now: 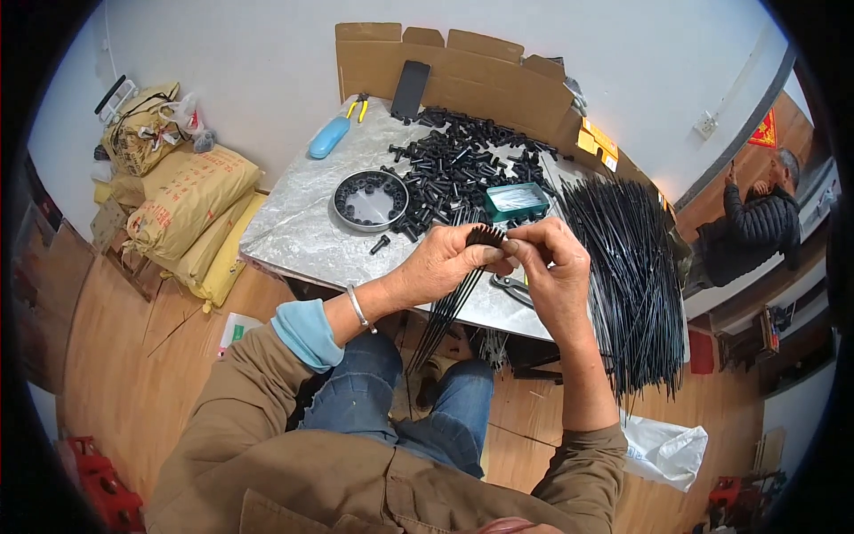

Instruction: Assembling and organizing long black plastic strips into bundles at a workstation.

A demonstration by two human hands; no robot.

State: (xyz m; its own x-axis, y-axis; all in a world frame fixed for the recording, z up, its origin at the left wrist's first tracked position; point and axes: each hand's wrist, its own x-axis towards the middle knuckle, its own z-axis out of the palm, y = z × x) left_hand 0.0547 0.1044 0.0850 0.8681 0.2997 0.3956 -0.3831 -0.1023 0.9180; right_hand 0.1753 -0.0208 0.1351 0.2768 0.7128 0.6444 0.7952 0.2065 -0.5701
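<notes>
My left hand (445, 262) grips a bundle of black cable ties (454, 298) near their heads, the tails hanging down past the table edge toward my knees. My right hand (551, 262) pinches the top of the same bundle, fingertips meeting those of the left hand. Both hands hover over the front edge of a silver-covered table (294, 227). A large heap of loose black cable ties (636, 267) lies just right of my right hand. Metal pliers (511, 289) lie on the table below my hands.
A pile of black plastic parts (463, 169), a round metal tin (370, 200) and a teal box (516, 201) lie behind my hands. A blue case (329, 138), yellow cutters (358, 107) and a cardboard box (471, 76) are farther back. Sacks (187, 209) stand left; another person (752, 227) stands right.
</notes>
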